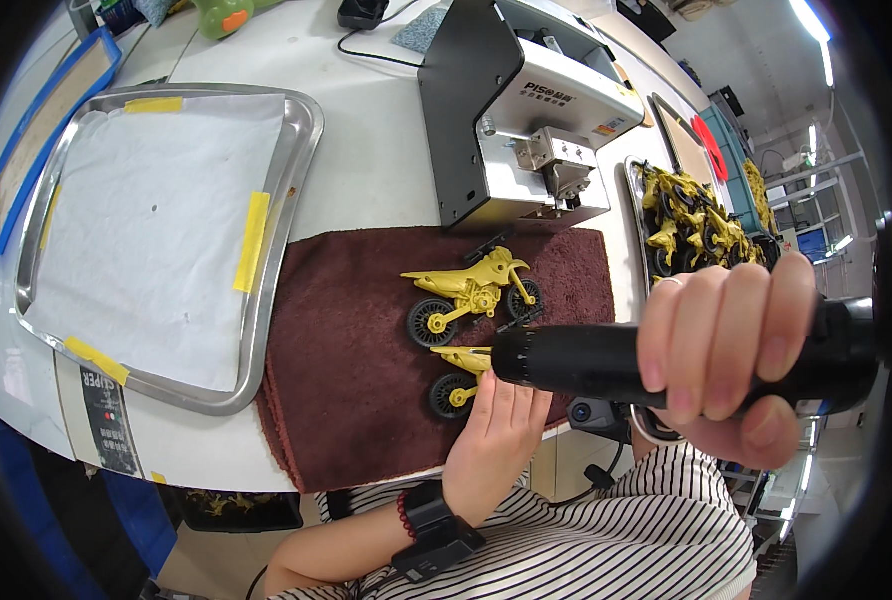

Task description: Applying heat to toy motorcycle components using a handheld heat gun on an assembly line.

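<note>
My right hand (726, 345) is wrapped round a black electric screwdriver (581, 357), which lies nearly level across the view, its narrower end to the left. Under that end is a yellow toy motorbike (452, 394) with black wheels, its front mostly hidden. My left hand (496, 445) holds this motorbike from the near side, fingertips partly covered by the tool. Just beyond it, a second yellow toy motorbike (476, 288) lies on its side, whole in view. Both rest on a dark brown cloth (341, 390). The screwdriver's tip against the motorbike cannot be made out.
A grey-and-black screw feeder (526, 130) stands behind the cloth. To the left is a metal tray (301, 170) lined with white paper and yellow tape, beside a blue-rimmed tray (16, 170). At right, another tray holds several piled yellow motorbikes (691, 225).
</note>
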The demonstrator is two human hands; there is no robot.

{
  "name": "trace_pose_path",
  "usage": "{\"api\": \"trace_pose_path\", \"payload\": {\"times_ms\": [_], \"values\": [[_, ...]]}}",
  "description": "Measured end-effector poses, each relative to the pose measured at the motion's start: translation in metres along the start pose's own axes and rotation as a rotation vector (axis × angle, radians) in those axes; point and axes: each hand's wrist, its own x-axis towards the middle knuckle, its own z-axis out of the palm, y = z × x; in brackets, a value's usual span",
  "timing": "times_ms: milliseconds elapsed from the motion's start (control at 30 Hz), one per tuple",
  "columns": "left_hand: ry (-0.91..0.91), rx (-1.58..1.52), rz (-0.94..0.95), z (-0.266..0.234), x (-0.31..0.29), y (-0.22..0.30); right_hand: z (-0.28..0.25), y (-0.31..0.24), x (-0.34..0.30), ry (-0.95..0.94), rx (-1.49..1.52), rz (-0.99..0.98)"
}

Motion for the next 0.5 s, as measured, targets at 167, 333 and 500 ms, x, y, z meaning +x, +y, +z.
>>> {"api": "trace_pose_path", "payload": {"times_ms": [167, 333, 500], "values": [[0.053, -0.016, 0.011, 0.003, -0.002, 0.000, 0.001, 0.016, 0.001, -0.012, 0.031, 0.005], [0.136, -0.056, 0.014, 0.006, -0.004, 0.000, 0.006, 0.021, 0.003, -0.013, 0.029, 0.035], [0.166, -0.280, -0.005, 0.004, 0.001, 0.000, 0.003, 0.019, 0.006, -0.118, -0.035, 0.042]]}}
